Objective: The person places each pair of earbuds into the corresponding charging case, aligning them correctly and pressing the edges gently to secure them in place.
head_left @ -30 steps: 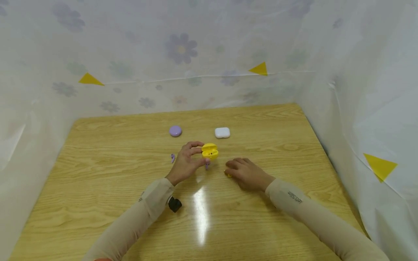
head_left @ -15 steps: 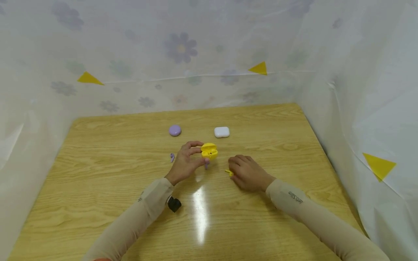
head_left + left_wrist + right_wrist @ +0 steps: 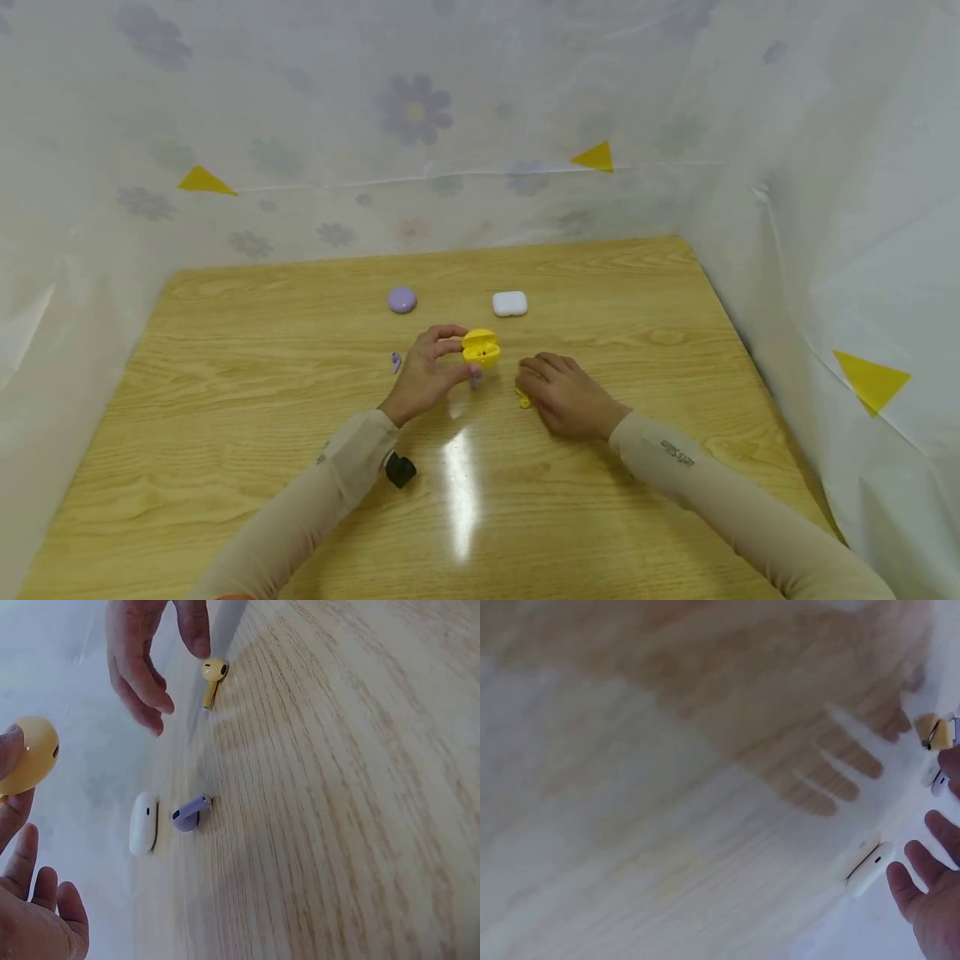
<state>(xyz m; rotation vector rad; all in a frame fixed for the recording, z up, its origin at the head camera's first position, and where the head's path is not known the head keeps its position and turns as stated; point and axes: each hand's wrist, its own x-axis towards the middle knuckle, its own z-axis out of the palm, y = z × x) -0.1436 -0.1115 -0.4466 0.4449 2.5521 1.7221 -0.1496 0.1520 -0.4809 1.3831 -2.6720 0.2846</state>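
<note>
My left hand (image 3: 429,375) holds a yellow earbud case (image 3: 482,350) above the table between thumb and fingers. Its lid is up, and the slots face the head camera. A yellow earbud (image 3: 214,670) lies on the wood, with my right hand (image 3: 564,395) over it. In the left wrist view the right thumb is at the earbud's round head, while the other fingers (image 3: 142,675) stand apart from it. Whether the thumb touches it, I cannot tell. One purple earbud (image 3: 475,381) lies just below the held case, another (image 3: 395,362) left of my left hand.
Toward the back of the wooden table (image 3: 600,292) sit a round purple case (image 3: 402,300) and a white earbud case (image 3: 510,303), both closed. A black wrist-worn device (image 3: 401,470) is at my left cuff. Pale plastic sheeting (image 3: 315,108) encloses the table's back and sides.
The yellow earbud, mostly covered by my right fingers a second ago, came into view and has turned, its head now nearer me. My right fingers shifted slightly; the left hand stays put.
</note>
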